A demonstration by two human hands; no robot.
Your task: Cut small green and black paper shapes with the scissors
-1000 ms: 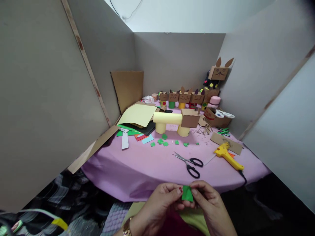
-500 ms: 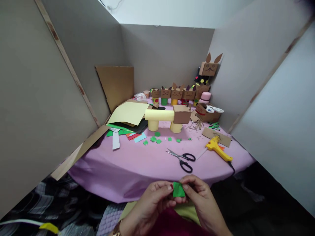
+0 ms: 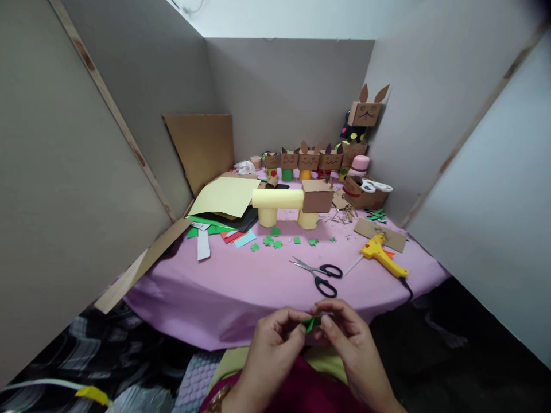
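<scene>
A small folded piece of green paper (image 3: 310, 323) is pinched between my two hands, in front of the table's near edge. My left hand (image 3: 278, 347) grips its left end with thumb and fingers. My right hand (image 3: 344, 335) holds the right end in the same way. Just beyond the hands, black-handled scissors (image 3: 318, 274) lie on the pink cloth with blades a little apart. Farther back are several small green paper flower shapes (image 3: 269, 241). Behind them stands a pale yellow paper-tube figure (image 3: 278, 199) with a brown cardboard box head (image 3: 317, 197).
A yellow glue gun (image 3: 383, 255) lies at the right by a cardboard strip (image 3: 398, 236). Stacked paper sheets (image 3: 228, 198) lie at the left. Several box-headed figures (image 3: 309, 162) line the back, near a cardboard box (image 3: 365, 195) with white scissors (image 3: 376, 186). Grey panels enclose the table.
The green paper, flat and facing me before, is now folded and seen as a narrow strip. Both hands have turned and risen slightly with it.
</scene>
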